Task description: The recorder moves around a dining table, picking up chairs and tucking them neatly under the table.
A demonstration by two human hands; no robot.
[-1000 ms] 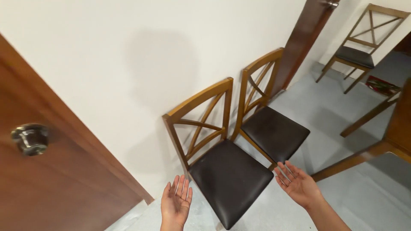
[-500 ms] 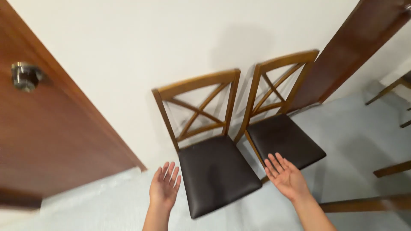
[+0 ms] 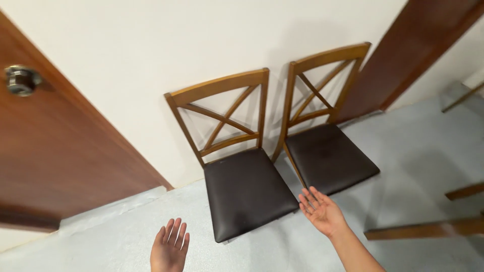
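Observation:
Two wooden chairs with cross backs and dark padded seats stand side by side against a white wall. My left hand (image 3: 170, 247) is open, palm up, low in the head view, left of the near chair (image 3: 237, 166). My right hand (image 3: 320, 210) is open too, palm up, hovering at the front corner between the near chair's seat and the far chair (image 3: 322, 136). Neither hand touches or holds anything.
A brown wooden door (image 3: 55, 151) with a round metal knob (image 3: 20, 79) stands at the left. A dark wooden door frame (image 3: 413, 55) rises at the right behind the far chair. Wooden furniture legs (image 3: 428, 229) lie at the right edge on the pale grey floor.
The view has swung left and closer to the chairs. Both hands stay open; the left has dropped lower in view, and the right now sits by the near chair's front corner.

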